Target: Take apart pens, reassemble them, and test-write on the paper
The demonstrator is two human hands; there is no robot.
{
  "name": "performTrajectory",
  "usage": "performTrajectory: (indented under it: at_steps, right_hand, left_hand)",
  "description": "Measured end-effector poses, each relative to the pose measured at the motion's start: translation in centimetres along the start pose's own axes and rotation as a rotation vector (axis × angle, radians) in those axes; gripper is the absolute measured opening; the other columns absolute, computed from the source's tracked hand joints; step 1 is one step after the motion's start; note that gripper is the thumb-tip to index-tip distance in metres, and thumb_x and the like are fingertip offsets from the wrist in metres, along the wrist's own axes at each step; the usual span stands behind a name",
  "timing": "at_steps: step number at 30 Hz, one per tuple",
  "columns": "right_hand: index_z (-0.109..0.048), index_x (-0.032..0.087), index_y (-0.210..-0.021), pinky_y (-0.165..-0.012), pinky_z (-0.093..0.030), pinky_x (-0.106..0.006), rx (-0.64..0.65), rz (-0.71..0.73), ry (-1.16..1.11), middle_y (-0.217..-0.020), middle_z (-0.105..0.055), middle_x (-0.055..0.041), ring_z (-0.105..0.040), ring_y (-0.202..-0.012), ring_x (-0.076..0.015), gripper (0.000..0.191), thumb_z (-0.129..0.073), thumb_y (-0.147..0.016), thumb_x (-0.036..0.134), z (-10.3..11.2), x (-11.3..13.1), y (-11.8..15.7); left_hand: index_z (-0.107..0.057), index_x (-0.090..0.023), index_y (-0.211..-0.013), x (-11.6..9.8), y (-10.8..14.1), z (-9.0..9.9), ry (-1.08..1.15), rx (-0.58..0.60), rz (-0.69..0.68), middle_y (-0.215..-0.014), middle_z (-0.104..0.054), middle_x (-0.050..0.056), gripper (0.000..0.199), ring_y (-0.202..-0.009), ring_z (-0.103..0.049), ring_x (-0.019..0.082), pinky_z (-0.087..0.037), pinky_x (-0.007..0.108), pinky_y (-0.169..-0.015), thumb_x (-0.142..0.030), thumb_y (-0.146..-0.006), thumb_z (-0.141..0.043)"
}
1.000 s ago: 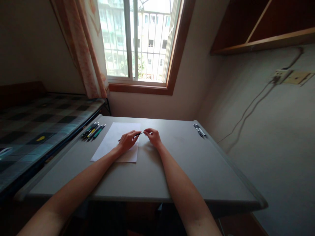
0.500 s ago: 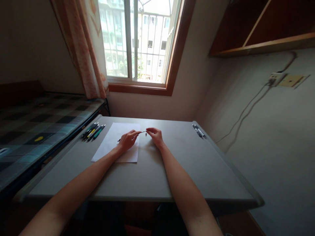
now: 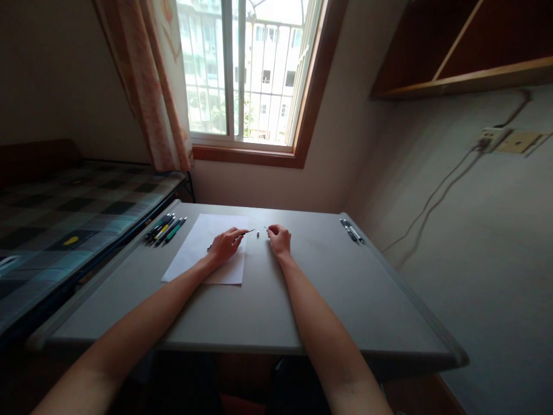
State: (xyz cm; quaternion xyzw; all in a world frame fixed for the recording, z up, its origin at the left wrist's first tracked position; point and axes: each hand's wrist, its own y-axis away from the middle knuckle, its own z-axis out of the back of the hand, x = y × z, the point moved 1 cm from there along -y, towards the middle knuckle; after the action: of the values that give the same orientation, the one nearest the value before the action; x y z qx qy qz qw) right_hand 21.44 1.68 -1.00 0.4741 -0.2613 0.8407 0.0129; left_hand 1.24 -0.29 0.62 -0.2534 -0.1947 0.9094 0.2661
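Observation:
My left hand (image 3: 225, 244) is closed over the sheet of white paper (image 3: 203, 230), pinching a thin dark pen refill (image 3: 249, 231) that points right past the paper's edge. A dark part shows beside the back of that hand too, mostly hidden. To the right, my right hand (image 3: 280, 240) is closed in a pinch above the bare tabletop. A tiny thin piece (image 3: 265, 229) sticks out at its fingertips, too small to name. Between the hands a small silvery pen tip (image 3: 258, 234) rests on the table.
Several pens (image 3: 162, 229), some green and yellow, lie at the left of the grey table (image 3: 276, 311). More pens (image 3: 352, 231) lie near its right edge. A checked bed (image 3: 86, 207) stands left, with a window (image 3: 242, 75) ahead and a wall socket (image 3: 490, 138) at right.
My right hand has drawn away to the right from the refill's end, with a tiny piece at its fingertips. My left hand has stayed nearly in place, still pinching the refill.

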Motion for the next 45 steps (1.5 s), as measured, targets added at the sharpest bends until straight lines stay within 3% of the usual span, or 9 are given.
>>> performTrajectory:
  at_steps: [6, 17, 26, 30, 36, 45]
  right_hand:
    - [-0.067, 0.022, -0.074, -0.071, -0.046, -0.030, 0.042, -0.003, 0.240, -0.077, -0.069, -0.0042, -0.062, -0.071, -0.0170, 0.007, -0.060, -0.075, 0.025, 0.5, 0.3, 0.1]
    - [-0.066, 0.018, -0.071, -0.073, -0.044, -0.028, 0.111, 0.136, 0.320, -0.077, -0.066, -0.0047, -0.058, -0.072, -0.0155, 0.010, -0.057, -0.074, 0.014, -0.1, 0.5, -0.2]
    - [-0.066, 0.018, -0.070, -0.070, -0.043, -0.027, 0.202, 0.136, 0.352, -0.075, -0.064, -0.0050, -0.057, -0.070, -0.0155, 0.005, -0.063, -0.072, 0.022, -0.3, 0.4, 0.1]
    - [-0.067, 0.017, -0.081, -0.076, -0.043, -0.029, 0.187, 0.119, 0.314, -0.080, -0.062, -0.0044, -0.056, -0.073, -0.0147, 0.013, -0.064, -0.070, 0.023, -0.5, -0.1, -0.2]
    - [-0.058, 0.021, -0.115, -0.089, -0.039, -0.035, 0.203, 0.169, 0.288, -0.103, -0.063, -0.0068, -0.055, -0.091, -0.0194, 0.047, -0.063, -0.068, 0.020, -0.6, -0.4, -0.3]
    - [-0.057, 0.024, -0.117, -0.086, -0.041, -0.036, 0.253, 0.148, 0.331, -0.102, -0.066, -0.0041, -0.054, -0.094, -0.0231, 0.050, -0.058, -0.068, 0.015, -0.4, -0.1, -0.1]
  left_hand:
    - [-0.059, -0.028, -0.113, -0.2, 0.1, -0.1, 0.011, -0.003, 0.010, -0.098, -0.062, 0.002, 0.030, -0.079, -0.060, 0.015, -0.044, 0.025, -0.068, -0.026, -0.089, -0.041]
    - [-0.059, -0.029, -0.114, -0.3, 0.1, -0.2, -0.008, 0.001, 0.010, -0.096, -0.062, 0.002, 0.031, -0.075, -0.059, 0.014, -0.043, 0.024, -0.066, -0.027, -0.089, -0.042]
    - [-0.059, -0.030, -0.115, -0.1, 0.1, -0.4, 0.011, -0.006, 0.018, -0.098, -0.063, 0.002, 0.031, -0.080, -0.060, 0.015, -0.044, 0.024, -0.069, -0.026, -0.088, -0.043]
    - [-0.059, -0.029, -0.114, -0.1, 0.1, -0.3, 0.017, -0.003, 0.016, -0.099, -0.063, 0.002, 0.031, -0.082, -0.060, 0.016, -0.045, 0.025, -0.071, -0.026, -0.089, -0.042]
    - [-0.059, -0.029, -0.114, -0.1, 0.1, -0.3, 0.010, 0.001, 0.008, -0.101, -0.063, 0.002, 0.030, -0.080, -0.060, 0.015, -0.045, 0.025, -0.070, -0.026, -0.089, -0.042]
    - [-0.058, -0.030, -0.115, 0.0, 0.1, -0.4, 0.009, -0.008, -0.007, -0.100, -0.063, 0.002, 0.031, -0.082, -0.061, 0.016, -0.045, 0.025, -0.070, -0.026, -0.089, -0.042]
